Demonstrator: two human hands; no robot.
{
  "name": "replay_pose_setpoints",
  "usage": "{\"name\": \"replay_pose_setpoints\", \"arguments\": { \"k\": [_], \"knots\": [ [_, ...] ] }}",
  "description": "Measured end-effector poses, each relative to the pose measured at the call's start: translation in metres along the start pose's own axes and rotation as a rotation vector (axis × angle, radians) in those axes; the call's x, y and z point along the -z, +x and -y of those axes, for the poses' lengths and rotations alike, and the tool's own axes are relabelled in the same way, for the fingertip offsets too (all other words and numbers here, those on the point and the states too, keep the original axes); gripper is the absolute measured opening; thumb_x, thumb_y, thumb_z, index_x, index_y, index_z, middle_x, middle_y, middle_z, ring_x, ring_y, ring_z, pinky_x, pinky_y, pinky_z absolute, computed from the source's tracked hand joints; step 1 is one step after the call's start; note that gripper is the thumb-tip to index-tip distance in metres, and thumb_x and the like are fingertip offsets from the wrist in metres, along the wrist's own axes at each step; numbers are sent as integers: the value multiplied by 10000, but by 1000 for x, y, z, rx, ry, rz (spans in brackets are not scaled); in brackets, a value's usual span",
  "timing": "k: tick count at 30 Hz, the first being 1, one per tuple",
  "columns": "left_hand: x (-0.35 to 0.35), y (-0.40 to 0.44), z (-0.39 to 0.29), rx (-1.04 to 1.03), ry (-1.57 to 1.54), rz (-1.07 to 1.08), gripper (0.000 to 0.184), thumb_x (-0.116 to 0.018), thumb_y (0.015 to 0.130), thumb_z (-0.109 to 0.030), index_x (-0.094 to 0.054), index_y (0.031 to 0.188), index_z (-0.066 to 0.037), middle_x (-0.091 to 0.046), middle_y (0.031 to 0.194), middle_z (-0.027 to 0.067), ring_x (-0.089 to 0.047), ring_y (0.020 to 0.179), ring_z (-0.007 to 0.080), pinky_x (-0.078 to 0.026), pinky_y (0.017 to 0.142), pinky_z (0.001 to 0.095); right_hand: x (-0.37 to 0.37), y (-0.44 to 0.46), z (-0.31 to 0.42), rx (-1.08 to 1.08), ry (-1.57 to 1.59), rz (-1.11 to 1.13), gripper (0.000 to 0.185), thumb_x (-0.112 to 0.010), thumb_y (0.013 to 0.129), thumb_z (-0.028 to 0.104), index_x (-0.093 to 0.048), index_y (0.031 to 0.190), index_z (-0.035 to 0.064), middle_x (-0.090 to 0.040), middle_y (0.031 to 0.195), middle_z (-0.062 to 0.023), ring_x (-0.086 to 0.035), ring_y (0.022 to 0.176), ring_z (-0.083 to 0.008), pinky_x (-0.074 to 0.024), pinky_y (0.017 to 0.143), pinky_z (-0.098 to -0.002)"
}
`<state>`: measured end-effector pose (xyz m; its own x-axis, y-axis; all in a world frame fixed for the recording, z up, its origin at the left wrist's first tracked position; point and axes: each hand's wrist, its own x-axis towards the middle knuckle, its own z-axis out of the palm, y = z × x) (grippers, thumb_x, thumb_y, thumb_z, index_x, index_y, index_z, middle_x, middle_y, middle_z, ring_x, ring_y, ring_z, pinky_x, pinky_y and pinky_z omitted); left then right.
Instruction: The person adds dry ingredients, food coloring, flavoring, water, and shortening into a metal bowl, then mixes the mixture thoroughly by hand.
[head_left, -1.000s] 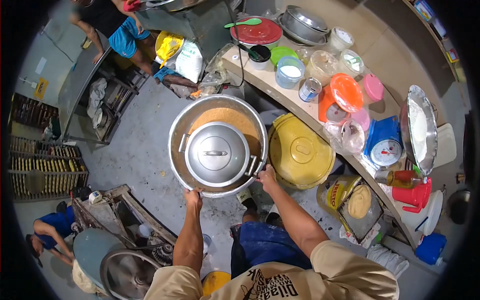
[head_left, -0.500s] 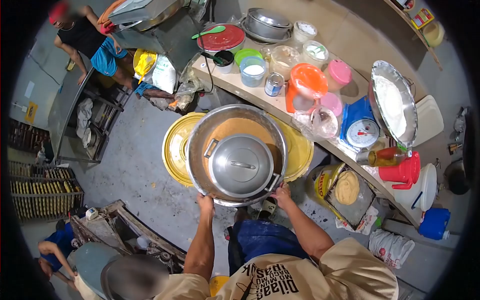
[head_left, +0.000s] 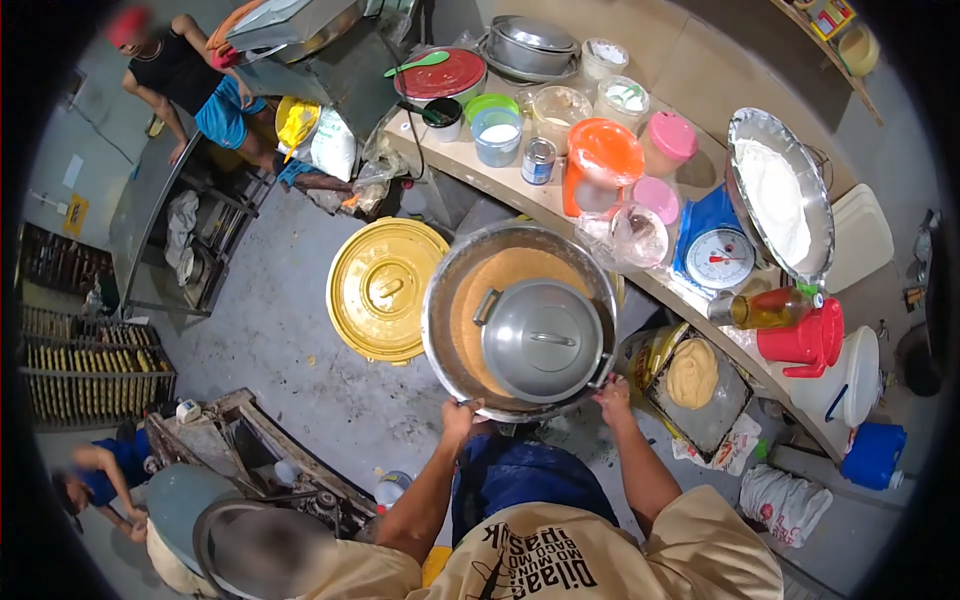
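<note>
A large metal basin is in front of my body, above the floor beside the worktable. Light-brown powdery or grainy stuff covers its bottom. Inside it rests a lidded grey metal pot with side handles. My left hand is closed on the basin's near-left rim. At the near-right rim, close to one of the pot's handles, my right hand grips the basin. Left of the basin lies a round yellow lid, fully visible.
The worktable holds tubs, an orange container, a blue scale and a basin of white powder. A square tin with dough on top stands right. Two people are at the left.
Both hands have moved right with the basin and the pot in it. More of the left yellow lid shows now, while the yellow item at the right is mostly covered.
</note>
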<state>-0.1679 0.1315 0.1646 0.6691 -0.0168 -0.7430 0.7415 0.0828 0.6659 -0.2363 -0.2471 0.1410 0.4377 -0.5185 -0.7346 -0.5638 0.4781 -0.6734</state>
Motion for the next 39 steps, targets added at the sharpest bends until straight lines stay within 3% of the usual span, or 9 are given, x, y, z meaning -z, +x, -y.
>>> {"name": "replay_pose_setpoints", "arguments": {
  "k": [6, 17, 22, 25, 30, 31, 34, 37, 39],
  "knots": [
    [-21, -28, -10, 111, 10, 134, 291, -670, 969, -90, -641, 1206, 77, -717, 1111, 166, -720, 910, 278, -645, 711, 386, 36, 14, 32, 20, 18, 45, 166, -476, 975, 125, -597, 1090, 125, -620, 934, -43, -600, 721, -179, -527, 557, -317],
    [21, -5, -58, 231, -287, 76, 423, -715, 946, -422, -628, 1123, -48, -628, 888, 64, -647, 667, 197, -572, 551, 344, 52, 5, 8, -96, -54, -106, 390, -490, 948, 229, -485, 1320, 112, -591, 1113, -131, -634, 944, -298, -572, 719, -485],
    [108, 69, -34, 120, -344, -84, 251, -699, 965, -279, -589, 1056, -72, -639, 944, 76, -657, 738, 190, -527, 540, 320, 48, -38, -19, -121, -71, -194, 297, -556, 939, 257, -475, 1206, 156, -551, 932, -61, -591, 839, -254, -510, 672, -460],
    [163, 111, -53, 67, -446, -265, 252, -671, 967, -175, -565, 1153, -41, -648, 1024, 107, -666, 827, 216, -545, 614, 337, 8, -103, -11, -127, -131, -435, 287, -553, 917, 115, -492, 1197, 127, -504, 871, -47, -553, 764, -208, -487, 660, -366],
    [220, 225, -42, 155, -796, -416, 353, -623, 948, -46, -536, 1278, 42, -662, 1089, 170, -671, 882, 282, -560, 698, 378, -51, -181, -43, 380, -652, -489, 390, -603, 827, -8, -546, 1212, 20, -546, 1005, -115, -571, 877, -240, -504, 776, -376],
    [222, 233, -36, 205, -845, -467, 127, -621, 923, 12, -630, 1032, 77, -689, 898, 178, -648, 663, 264, -478, 522, 338, -81, -211, -30, 459, -764, -495, 406, -608, 813, -25, -553, 1214, 0, -553, 1039, -130, -574, 909, -249, -505, 803, -381],
    [227, 234, -45, 266, -802, -474, 222, -624, 910, 42, -606, 1129, 80, -685, 1017, 176, -683, 817, 308, -563, 643, 386, -114, -230, -31, 471, -854, -334, 397, -579, 834, -41, -553, 1229, -6, -537, 1118, -145, -573, 983, -249, -506, 847, -392],
    [213, 225, -77, 248, -836, -799, 245, -644, 869, 89, -616, 1112, 82, -688, 982, 153, -672, 772, 265, -515, 591, 349, -189, -273, -4, 526, -795, -182, 398, -590, 873, -35, -554, 1267, 5, -535, 1143, -141, -605, 1000, -241, -531, 836, -356],
    [217, 231, -75, 262, -803, -753, 260, -661, 849, 100, -622, 1105, 77, -690, 977, 140, -665, 765, 247, -494, 584, 334, -217, -277, 9, 557, -740, -40, 379, -621, 910, 6, -552, 1283, 8, -543, 1169, -134, -617, 1009, -225, -549, 812, -349]
  ]
}}
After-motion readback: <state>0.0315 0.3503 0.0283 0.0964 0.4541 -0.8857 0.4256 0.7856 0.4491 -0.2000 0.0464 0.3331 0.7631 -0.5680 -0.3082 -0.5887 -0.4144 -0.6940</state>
